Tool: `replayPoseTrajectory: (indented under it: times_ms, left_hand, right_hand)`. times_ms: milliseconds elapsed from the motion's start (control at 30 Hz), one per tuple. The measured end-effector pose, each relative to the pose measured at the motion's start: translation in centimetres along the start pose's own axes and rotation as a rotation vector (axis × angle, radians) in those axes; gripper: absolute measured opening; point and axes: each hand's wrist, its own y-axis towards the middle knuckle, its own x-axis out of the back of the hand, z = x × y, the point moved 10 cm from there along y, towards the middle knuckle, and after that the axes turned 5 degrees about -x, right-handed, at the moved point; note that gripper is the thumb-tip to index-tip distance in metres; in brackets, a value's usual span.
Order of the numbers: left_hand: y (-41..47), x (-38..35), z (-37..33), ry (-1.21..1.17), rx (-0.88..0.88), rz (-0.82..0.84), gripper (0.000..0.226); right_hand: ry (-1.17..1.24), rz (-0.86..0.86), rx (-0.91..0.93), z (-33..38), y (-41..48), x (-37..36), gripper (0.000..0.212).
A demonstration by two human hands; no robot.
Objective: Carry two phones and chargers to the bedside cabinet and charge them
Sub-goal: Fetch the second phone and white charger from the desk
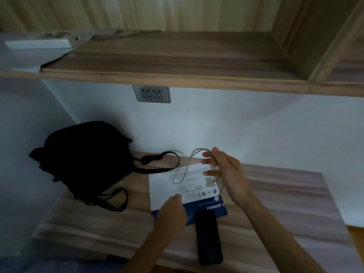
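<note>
Slab-shaped black phone; right hand pinching looped cable.

I see a tabletop of pale wood with streaky brown and grey grain. On it the backpack is plain black, and so is the phone. The flat package is white with small grey print and a deep blue band carrying white lettering. The cable looks light grey-beige. The wall socket is silver-grey, the wall white.
</note>
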Motion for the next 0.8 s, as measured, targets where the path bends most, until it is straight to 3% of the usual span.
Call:
replayPoseTrajectory:
  times_ms: [133,300,433,600,800]
  left_hand:
    - [0.9,-8.0,-0.5,0.094,0.071,0.183,0.035]
    - [0.9,-15.4,0.0,0.067,0.267,0.282,0.077]
    - [0.6,-18.1,-0.7,0.173,0.357,0.213,0.097]
    - [0.9,-18.5,-0.8,0.3,0.362,0.133,0.1]
    - [1.8,-17.0,0.1,0.189,0.384,0.089,0.102]
  right_hand:
    - [-0.083,0.02,-0.069,-1.5,-0.4,1.5,0.038]
    - [-0.134,0.028,-0.167,-3.6,-1.1,4.7,0.042]
    - [-0.126,0.012,-0.212,-4.7,-1.5,7.1,0.041]
    - [-0.138,0.026,-0.204,-5.0,-1.5,8.7,0.042]
    - [-0.134,0.133,-0.21,-4.3,-1.4,8.2,0.039]
